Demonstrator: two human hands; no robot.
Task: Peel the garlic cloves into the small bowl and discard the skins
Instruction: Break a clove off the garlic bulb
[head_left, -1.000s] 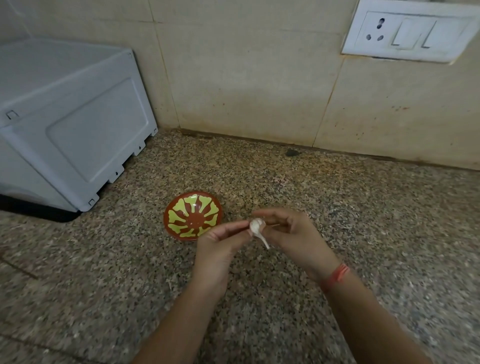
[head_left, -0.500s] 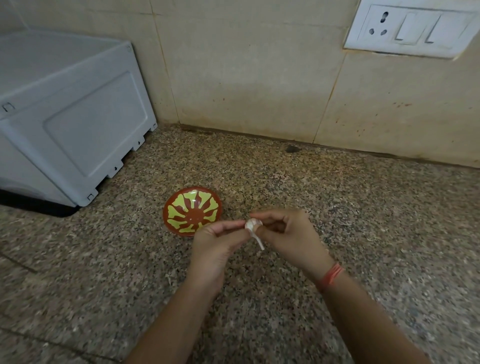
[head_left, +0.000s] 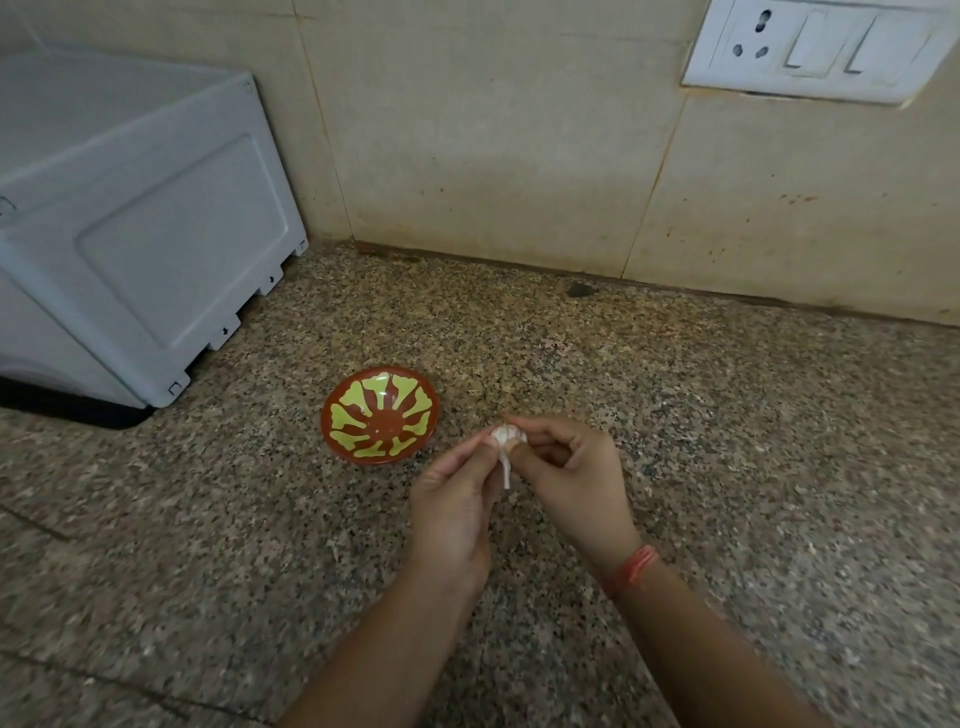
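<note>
Both hands pinch one garlic clove (head_left: 505, 435) just beside the empty small bowl (head_left: 381, 413), left hand (head_left: 457, 499) and right hand (head_left: 569, 475) fingers curled on it, so we should, we judge, hold firm and strip its dangling skin gently.

Both hands meet above the speckled granite counter (head_left: 727, 441), left hand (head_left: 452, 509) and right hand (head_left: 576, 483) pinching a small white garlic clove (head_left: 505, 436) just beside the red-and-green patterned small bowl (head_left: 381, 413).
</note>
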